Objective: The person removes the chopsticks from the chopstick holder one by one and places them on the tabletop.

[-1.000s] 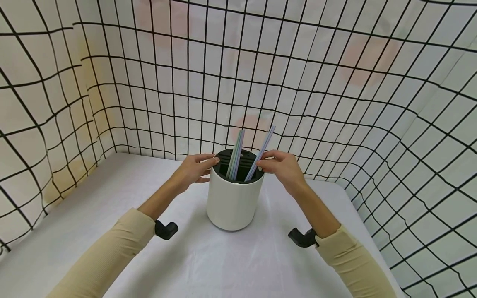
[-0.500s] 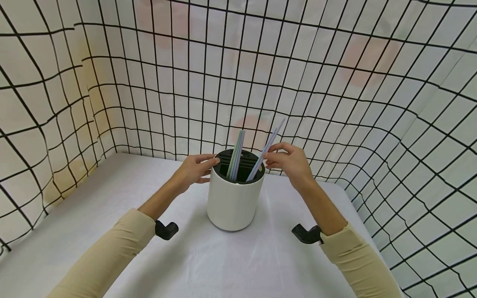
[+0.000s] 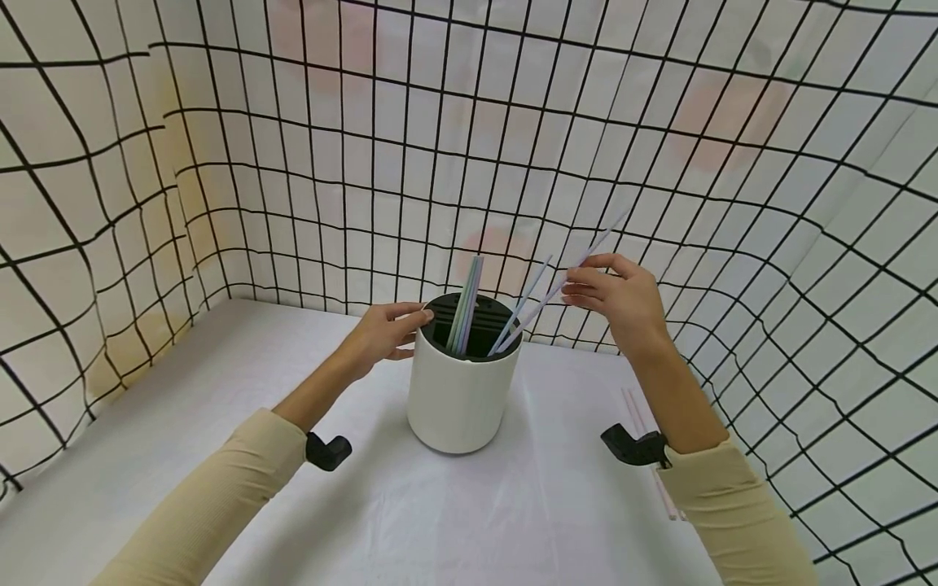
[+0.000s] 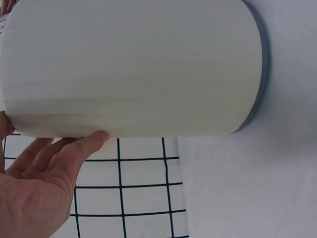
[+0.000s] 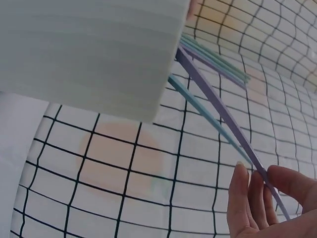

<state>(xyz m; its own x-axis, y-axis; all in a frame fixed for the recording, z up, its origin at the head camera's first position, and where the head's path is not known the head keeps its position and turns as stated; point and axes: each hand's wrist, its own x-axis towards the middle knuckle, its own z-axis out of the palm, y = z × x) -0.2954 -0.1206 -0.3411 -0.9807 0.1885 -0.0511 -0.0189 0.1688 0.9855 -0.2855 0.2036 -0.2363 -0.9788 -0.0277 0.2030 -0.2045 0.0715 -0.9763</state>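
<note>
My left hand [image 3: 388, 330] grips the white cylindrical utensil holder [image 3: 460, 407] at its left side, the thumb over its black rim. In the left wrist view its fingers touch the white wall. My right hand [image 3: 614, 301] pinches a purple chopstick [image 5: 223, 114] near its upper end, to the right of the holder. The chopstick slants, its lower end still inside the black opening. Close to it leans a blue chopstick [image 5: 210, 117], apart from the fingers. A bunch of green, blue and purple chopsticks [image 3: 465, 309] stands together in the holder.
Pink chopsticks [image 3: 666, 498] lie on the white tabletop [image 3: 454, 521] at the right, partly hidden by my right forearm. Black grid-mesh panels [image 3: 506, 155] enclose the table at the back and sides. Black mounts [image 3: 327, 452] sit on both wrists.
My right hand has moved right and a little up from the holder's rim, drawing the purple chopstick away from the blue one. Pink chopsticks have come into view. The left hand keeps its place.
</note>
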